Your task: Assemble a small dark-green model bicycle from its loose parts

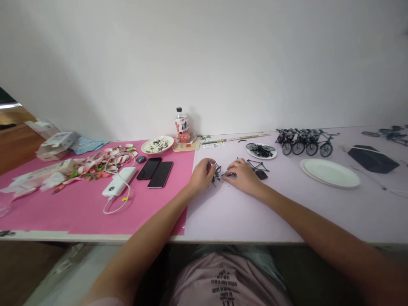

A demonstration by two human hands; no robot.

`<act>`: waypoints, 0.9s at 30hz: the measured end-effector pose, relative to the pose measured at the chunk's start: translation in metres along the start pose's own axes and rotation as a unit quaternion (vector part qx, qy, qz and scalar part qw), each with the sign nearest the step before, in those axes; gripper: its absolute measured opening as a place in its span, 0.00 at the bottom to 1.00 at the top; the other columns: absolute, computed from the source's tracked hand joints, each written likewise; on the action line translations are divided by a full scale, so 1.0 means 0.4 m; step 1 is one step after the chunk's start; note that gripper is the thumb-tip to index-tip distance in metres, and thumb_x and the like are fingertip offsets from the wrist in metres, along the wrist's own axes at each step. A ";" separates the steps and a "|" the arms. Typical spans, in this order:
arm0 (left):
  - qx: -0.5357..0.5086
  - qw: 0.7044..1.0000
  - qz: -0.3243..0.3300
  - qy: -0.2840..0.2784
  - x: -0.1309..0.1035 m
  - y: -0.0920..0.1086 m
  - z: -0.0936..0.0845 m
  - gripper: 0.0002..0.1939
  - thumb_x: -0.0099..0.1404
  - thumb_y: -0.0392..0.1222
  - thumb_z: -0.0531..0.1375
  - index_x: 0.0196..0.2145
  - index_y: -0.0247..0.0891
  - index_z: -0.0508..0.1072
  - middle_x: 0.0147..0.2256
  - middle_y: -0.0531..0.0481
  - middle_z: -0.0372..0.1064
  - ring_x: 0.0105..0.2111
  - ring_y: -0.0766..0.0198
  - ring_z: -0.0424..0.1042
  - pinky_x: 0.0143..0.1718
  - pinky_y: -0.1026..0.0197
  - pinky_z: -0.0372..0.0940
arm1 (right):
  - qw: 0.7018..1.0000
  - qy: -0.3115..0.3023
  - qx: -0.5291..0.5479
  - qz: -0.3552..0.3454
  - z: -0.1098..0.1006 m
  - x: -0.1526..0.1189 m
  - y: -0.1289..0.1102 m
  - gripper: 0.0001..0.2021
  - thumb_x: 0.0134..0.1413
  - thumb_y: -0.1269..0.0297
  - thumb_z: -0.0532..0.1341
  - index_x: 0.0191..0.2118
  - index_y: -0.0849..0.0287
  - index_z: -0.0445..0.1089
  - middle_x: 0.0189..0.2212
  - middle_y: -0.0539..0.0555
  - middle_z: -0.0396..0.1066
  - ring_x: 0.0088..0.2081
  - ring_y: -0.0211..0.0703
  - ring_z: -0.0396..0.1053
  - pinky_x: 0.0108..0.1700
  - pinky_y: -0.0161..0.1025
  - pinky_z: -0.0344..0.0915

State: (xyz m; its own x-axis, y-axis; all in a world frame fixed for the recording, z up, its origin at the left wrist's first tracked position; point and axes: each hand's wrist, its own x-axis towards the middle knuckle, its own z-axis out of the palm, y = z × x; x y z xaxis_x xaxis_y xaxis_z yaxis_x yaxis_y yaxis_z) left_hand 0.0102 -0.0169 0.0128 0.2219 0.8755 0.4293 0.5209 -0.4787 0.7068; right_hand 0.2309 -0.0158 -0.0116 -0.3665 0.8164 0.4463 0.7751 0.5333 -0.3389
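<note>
My left hand (203, 174) rests on the pale part of the table with its fingers curled beside a small cluster of dark bicycle parts (218, 171). What those fingers hold, if anything, is too small to tell. Facing it, my right hand (242, 175) pinches a small dark bicycle part (227, 174), its exact shape unclear. Just behind the right hand lie a thin black miniature bicycle frame (259, 165) and a small black piece (262, 174). A white plate (271, 156) of dark wheels and parts stands farther back.
Finished-looking miniature bicycles (306, 144) stand in a row at the right. Nearer are stacked white plates (331, 173) and a dark block (371, 158). On the pink mat (153, 212) lie two phones (160, 174), a white power bank (119, 181) with cable, and petals. A bottle (182, 126) stands behind.
</note>
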 end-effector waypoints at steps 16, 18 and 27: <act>0.000 1.000 -0.003 -0.006 -0.003 0.002 -0.001 0.12 0.73 0.44 0.57 0.49 0.38 0.73 0.32 0.50 0.69 0.30 0.62 0.68 0.36 0.59 0.63 | 1.000 -0.004 0.011 -0.012 -0.002 -0.001 0.041 0.07 0.57 0.65 0.66 0.35 0.51 0.84 0.45 0.56 0.81 0.52 0.61 0.66 0.56 0.57 0.65; 0.001 1.000 -0.003 -0.008 -0.003 0.004 -0.002 0.11 0.73 0.43 0.57 0.49 0.38 0.73 0.32 0.50 0.69 0.30 0.62 0.68 0.36 0.59 0.63 | 1.000 -0.004 0.012 -0.010 -0.001 0.000 0.040 0.07 0.57 0.64 0.66 0.35 0.51 0.84 0.45 0.56 0.81 0.53 0.61 0.66 0.57 0.58 0.65; 0.000 1.000 -0.004 -0.013 -0.004 0.004 -0.003 0.11 0.72 0.43 0.57 0.48 0.38 0.73 0.31 0.51 0.68 0.30 0.62 0.67 0.35 0.59 0.63 | 1.000 -0.013 0.012 -0.001 -0.015 -0.002 0.035 0.10 0.55 0.68 0.65 0.39 0.52 0.84 0.46 0.56 0.81 0.53 0.62 0.66 0.56 0.58 0.66</act>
State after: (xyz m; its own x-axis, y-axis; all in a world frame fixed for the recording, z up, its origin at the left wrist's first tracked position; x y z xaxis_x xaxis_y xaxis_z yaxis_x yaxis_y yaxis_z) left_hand 0.0098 -0.0192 0.0141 0.2394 0.8809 0.4083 0.5230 -0.4713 0.7102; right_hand 0.2452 -0.0103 -0.0120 -0.3822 0.8206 0.4249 0.7622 0.5399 -0.3571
